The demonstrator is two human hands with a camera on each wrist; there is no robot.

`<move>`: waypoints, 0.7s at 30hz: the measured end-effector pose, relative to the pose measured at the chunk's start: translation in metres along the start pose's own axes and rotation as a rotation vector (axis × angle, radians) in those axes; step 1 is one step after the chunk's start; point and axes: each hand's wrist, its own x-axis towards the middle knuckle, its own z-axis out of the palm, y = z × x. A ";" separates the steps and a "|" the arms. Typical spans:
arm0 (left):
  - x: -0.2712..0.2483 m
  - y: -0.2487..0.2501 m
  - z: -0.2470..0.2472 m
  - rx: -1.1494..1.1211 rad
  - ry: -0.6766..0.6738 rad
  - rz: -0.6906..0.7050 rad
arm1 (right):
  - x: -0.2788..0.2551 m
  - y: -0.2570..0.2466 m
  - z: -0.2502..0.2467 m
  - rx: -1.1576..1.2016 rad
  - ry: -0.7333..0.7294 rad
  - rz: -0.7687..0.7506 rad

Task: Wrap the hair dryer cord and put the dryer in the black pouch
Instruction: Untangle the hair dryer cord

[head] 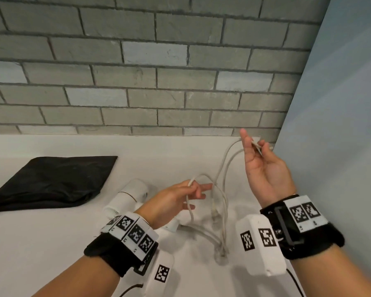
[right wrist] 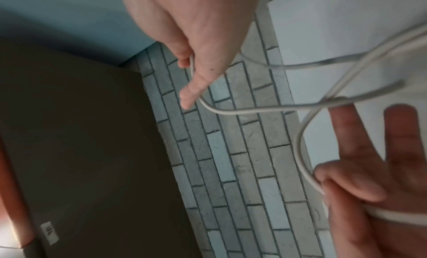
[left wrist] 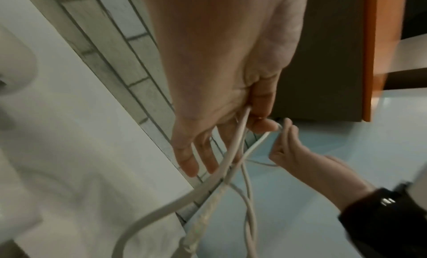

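1. The left hand [head: 176,200] pinches the cord [head: 222,168] between thumb and forefinger, just right of the dryer [head: 129,196]; its other fingers are spread. The right hand [head: 263,168] is raised further right of the dryer, near the wall corner, and pinches a loop of the cord with its fingertips.
2. The dryer lies on the white worktop [head: 51,243], partly hidden behind the left wrist. The pouch [head: 49,181] lies flat to the left of the dryer, apart from it.
3. Risk: both pinches are light (only fingertips), so the cord could slip out and the loops fall open.
4. Risk: below the hands, several strands cross each other to the right of the dryer. If a new loop is pulled through them, I think the cord may tangle instead of forming a tidy coil.
5. Risk: a strong pull by the right hand may drag the dryer, since nothing holds it down.
6. The pouch mouth looks shut (I cannot tell surely), so a loose coil could unwind while it is opened.
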 end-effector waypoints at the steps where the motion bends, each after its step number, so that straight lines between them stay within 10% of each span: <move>1: 0.001 -0.001 0.005 0.018 -0.034 -0.010 | -0.001 0.000 0.001 0.029 0.002 0.016; 6: 0.007 0.001 0.019 -0.140 -0.169 -0.041 | -0.001 -0.001 -0.002 -0.061 0.022 0.044; 11: 0.007 0.009 0.018 -0.415 -0.105 -0.007 | -0.009 0.001 -0.014 -0.976 0.054 0.222; 21: 0.006 0.013 0.010 -0.441 0.075 0.093 | -0.033 0.040 -0.039 -2.046 -0.430 0.011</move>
